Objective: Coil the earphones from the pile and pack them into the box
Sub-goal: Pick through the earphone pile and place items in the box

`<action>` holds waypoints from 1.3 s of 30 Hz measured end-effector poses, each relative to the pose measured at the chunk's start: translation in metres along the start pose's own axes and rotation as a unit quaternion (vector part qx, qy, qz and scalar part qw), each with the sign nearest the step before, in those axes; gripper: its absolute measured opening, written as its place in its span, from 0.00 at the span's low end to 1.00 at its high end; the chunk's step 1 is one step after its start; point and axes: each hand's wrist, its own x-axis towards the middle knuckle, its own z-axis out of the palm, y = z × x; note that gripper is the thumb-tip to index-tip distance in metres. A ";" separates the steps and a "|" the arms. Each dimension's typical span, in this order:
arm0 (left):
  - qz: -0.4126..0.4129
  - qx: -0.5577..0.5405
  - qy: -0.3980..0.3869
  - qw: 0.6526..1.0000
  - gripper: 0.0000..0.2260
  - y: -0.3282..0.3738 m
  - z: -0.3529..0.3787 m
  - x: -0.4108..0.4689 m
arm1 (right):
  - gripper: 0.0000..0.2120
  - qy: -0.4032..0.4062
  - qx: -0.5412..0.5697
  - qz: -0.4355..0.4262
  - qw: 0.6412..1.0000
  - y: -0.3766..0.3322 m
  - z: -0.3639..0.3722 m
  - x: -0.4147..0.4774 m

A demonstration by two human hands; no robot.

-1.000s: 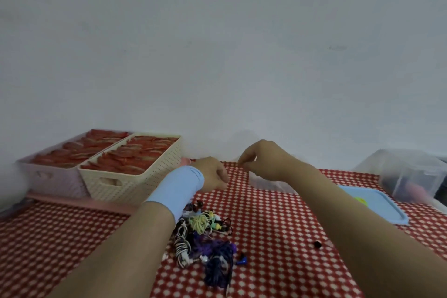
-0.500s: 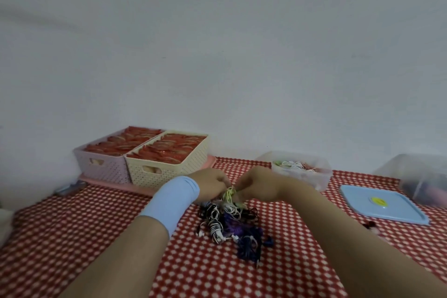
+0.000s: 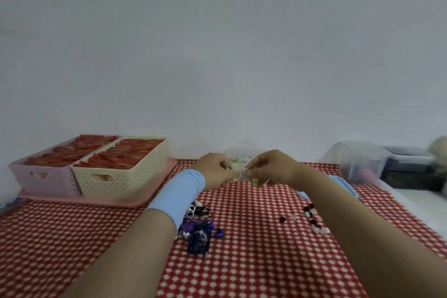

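A pile of tangled earphones (image 3: 198,230), purple, black and white, lies on the red checked tablecloth (image 3: 254,249) under my left forearm. My left hand (image 3: 214,173), with a light blue wristband, and my right hand (image 3: 271,167) are raised above the table, close together. Both pinch a thin pale yellow-green earphone cable (image 3: 238,173) stretched between them. Behind the hands stands the clear plastic box (image 3: 238,156), mostly hidden, with pale cables inside.
A pink tray (image 3: 135,197) at the left carries a lilac basket (image 3: 46,176) and a cream basket (image 3: 125,174), both holding red items. Small ear tips (image 3: 312,216) are scattered at the right. A blue lid (image 3: 343,185) and clear containers (image 3: 358,162) stand at the far right.
Both hands rose from the pile with the yellow-green earphone and now hold it in front of the clear box. The view shifted too.
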 end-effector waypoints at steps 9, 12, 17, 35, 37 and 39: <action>0.000 0.220 -0.120 0.968 0.10 0.033 0.072 0.020 | 0.02 -0.011 -0.128 0.036 0.991 0.069 -0.035 -0.029; -0.010 0.224 -0.120 0.967 0.11 0.032 0.073 0.024 | 0.04 0.002 -0.152 0.031 0.988 0.075 -0.048 -0.034; 0.057 0.148 -0.052 0.986 0.13 0.042 0.080 0.022 | 0.08 -0.056 -0.248 0.082 0.964 0.083 -0.057 -0.041; 0.059 -0.081 0.007 0.995 0.04 0.021 0.104 0.017 | 0.03 0.114 0.037 0.038 0.992 0.078 -0.015 -0.045; 0.060 -0.151 0.042 0.986 0.06 0.017 0.110 0.012 | 0.04 0.129 0.112 0.049 0.984 0.082 -0.003 -0.046; 0.078 -0.190 0.059 0.977 0.06 0.013 0.114 0.008 | 0.04 0.123 0.186 0.065 0.973 0.085 0.007 -0.049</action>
